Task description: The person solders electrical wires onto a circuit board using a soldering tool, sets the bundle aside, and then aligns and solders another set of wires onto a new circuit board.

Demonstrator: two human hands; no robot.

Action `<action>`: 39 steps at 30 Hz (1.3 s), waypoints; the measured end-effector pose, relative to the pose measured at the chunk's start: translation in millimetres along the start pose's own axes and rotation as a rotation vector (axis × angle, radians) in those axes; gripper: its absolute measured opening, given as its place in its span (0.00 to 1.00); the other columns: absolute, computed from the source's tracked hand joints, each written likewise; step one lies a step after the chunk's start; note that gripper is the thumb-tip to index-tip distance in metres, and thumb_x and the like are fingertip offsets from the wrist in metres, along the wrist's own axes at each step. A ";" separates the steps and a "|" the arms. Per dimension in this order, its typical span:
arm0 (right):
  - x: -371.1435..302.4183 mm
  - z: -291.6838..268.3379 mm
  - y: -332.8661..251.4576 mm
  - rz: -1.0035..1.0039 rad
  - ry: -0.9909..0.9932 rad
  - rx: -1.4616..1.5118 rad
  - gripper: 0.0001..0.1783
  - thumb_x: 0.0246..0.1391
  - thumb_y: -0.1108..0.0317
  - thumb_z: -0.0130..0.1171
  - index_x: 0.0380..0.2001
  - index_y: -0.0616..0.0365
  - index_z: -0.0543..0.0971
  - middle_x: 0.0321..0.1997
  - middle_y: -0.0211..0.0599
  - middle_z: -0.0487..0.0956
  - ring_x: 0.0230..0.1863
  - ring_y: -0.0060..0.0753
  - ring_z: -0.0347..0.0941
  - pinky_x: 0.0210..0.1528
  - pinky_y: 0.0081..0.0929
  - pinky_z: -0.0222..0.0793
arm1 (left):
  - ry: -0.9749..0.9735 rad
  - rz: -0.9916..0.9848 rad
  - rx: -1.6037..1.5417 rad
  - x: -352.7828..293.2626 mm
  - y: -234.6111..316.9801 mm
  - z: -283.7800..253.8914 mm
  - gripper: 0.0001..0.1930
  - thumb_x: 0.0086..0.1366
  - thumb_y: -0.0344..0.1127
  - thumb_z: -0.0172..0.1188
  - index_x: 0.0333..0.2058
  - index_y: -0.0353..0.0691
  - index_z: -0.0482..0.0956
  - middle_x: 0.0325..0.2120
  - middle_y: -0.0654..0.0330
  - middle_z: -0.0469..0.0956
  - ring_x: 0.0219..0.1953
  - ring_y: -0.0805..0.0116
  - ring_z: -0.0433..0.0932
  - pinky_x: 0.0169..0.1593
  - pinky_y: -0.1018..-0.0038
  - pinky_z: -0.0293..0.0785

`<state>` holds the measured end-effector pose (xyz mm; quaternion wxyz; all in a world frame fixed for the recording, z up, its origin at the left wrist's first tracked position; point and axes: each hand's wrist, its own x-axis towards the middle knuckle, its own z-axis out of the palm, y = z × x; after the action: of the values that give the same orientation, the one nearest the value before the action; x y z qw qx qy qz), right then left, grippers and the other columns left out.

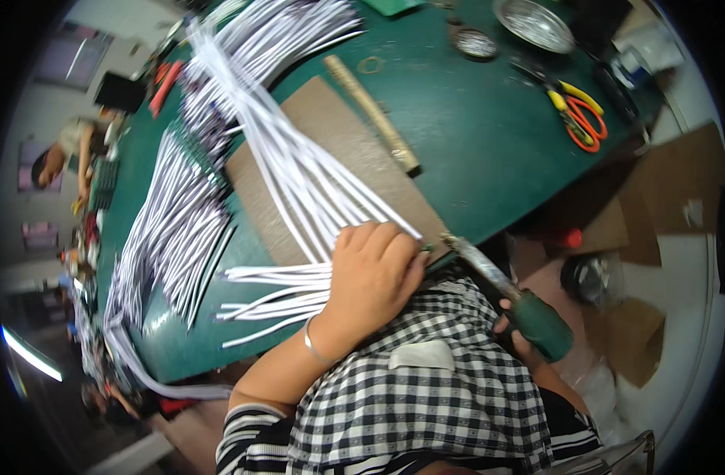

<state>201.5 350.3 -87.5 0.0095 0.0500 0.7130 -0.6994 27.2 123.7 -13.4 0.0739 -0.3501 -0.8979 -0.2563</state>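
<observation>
My left hand point(374, 273) is curled over a bunch of white cables point(291, 154), pressing them near the close edge of a brown board point(323, 103). The long cables stretch away to the far left, while shorter ends point(275, 305) stick out left of my wrist. In my right hand point(521, 332) is what looks like a soldering iron, its thick green handle point(543, 324) low at the right. The iron's metal shaft point(485, 265) points up-left, with the tip close to the cable ends beside my left fingers. Whether the tip touches them I cannot tell.
More white cable bundles point(168, 214) lie on the green table point(473, 127). A wooden stick point(370, 115) rests along the board. Orange-handled scissors point(588, 127), yellow-handled pliers point(560, 99) and a metal bowl point(534, 24) sit at the right. Another person point(61, 154) is at the far left.
</observation>
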 end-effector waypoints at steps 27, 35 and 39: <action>22.0 6.3 -15.2 -0.145 0.107 0.116 0.29 0.55 0.52 0.52 0.49 0.68 0.68 0.23 0.36 0.77 0.26 0.27 0.69 0.36 0.23 0.64 | 0.435 -0.184 -0.507 -19.7 -53.1 -46.0 0.17 0.49 0.19 0.57 0.40 0.39 0.75 0.30 0.57 0.73 0.32 0.61 0.73 0.41 0.67 0.69; 21.7 8.5 -17.3 -0.099 0.079 0.178 0.29 0.56 0.54 0.51 0.51 0.69 0.68 0.25 0.38 0.77 0.28 0.27 0.69 0.35 0.22 0.63 | 0.254 -0.296 0.523 -65.8 -183.7 -119.8 0.09 0.50 0.27 0.62 0.33 0.42 0.79 0.28 0.60 0.76 0.35 0.56 0.72 0.40 0.63 0.66; 16.2 20.0 -46.5 -0.005 0.177 0.070 0.30 0.56 0.54 0.51 0.52 0.69 0.68 0.28 0.37 0.76 0.29 0.25 0.68 0.34 0.21 0.63 | 0.316 -0.179 0.296 -54.2 -195.2 -113.4 0.05 0.55 0.26 0.60 0.32 0.38 0.77 0.29 0.56 0.77 0.35 0.53 0.74 0.40 0.62 0.67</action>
<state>180.3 330.5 -42.9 -0.0573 0.1101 0.6862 -0.7167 -68.0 -88.1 -12.8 0.2409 -0.2100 -0.9305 -0.1790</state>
